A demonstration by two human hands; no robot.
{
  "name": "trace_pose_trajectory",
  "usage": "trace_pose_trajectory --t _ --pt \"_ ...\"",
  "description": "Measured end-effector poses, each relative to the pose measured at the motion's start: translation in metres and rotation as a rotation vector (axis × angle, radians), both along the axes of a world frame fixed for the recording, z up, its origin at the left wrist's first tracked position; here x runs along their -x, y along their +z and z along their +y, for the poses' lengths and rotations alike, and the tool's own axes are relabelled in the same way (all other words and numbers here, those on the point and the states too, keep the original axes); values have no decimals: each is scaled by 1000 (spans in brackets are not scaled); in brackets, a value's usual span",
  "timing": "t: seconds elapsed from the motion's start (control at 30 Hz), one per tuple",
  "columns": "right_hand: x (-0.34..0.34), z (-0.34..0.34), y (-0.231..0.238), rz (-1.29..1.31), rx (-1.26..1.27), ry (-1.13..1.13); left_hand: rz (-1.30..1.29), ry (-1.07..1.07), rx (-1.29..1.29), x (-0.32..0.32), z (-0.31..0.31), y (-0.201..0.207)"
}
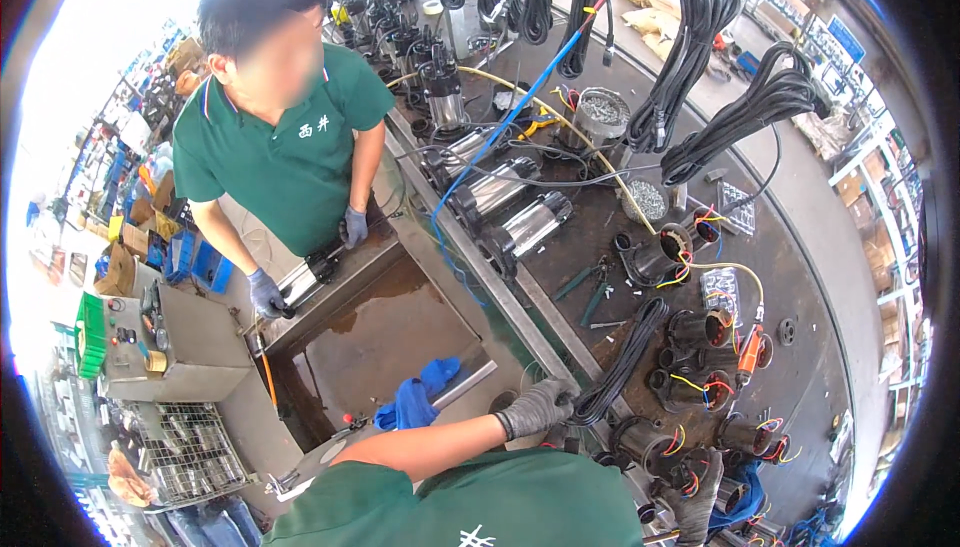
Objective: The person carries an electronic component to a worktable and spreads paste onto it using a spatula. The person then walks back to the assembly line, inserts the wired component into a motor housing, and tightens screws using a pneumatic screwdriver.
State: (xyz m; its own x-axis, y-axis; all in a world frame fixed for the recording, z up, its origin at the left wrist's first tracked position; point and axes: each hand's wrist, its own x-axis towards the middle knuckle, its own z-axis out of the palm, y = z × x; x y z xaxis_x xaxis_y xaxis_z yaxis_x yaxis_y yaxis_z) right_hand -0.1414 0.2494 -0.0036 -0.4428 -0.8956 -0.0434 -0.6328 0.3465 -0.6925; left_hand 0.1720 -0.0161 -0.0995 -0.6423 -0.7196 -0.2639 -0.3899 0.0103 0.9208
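My left hand [537,408], in a dark grey glove, reaches over the bench edge with its fingers closed round the near end of a coiled black cable [625,362]. My right hand [698,492], seemingly the grey-gloved shape at the lower right, is among dark motor housings; its fingers cannot be made out. A housing [640,437] with coloured wires stands between my hands. More housings [695,387] with red, yellow and blue wires stand just beyond. An orange tool [749,353] hangs among them on a yellowish hose.
Across a water-filled tank [372,322], a co-worker [285,147] in blue-grey gloves holds a silver pump [305,282]. Blue cloth [415,397] lies at the tank's near edge. Silver pumps [528,227], green-handled pliers [595,292] and tubs of screws [645,203] occupy the bench. Cable coils [690,47] hang above.
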Motion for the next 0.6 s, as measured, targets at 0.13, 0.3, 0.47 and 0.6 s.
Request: trace_pose_trajectory --t 0.13,0.3,0.47,0.6 --pt "-7 5 -7 -149 68 -79 -106 20 -90 -13 -2 -1" --pt "-16 2 -5 -287 94 -163 -73 40 -109 -23 -1 -4" --pt "-29 -6 10 -427 164 -212 -35 43 -117 -32 3 -10" --pt "-27 -4 4 -345 178 -257 -17 77 -158 -41 0 -2"
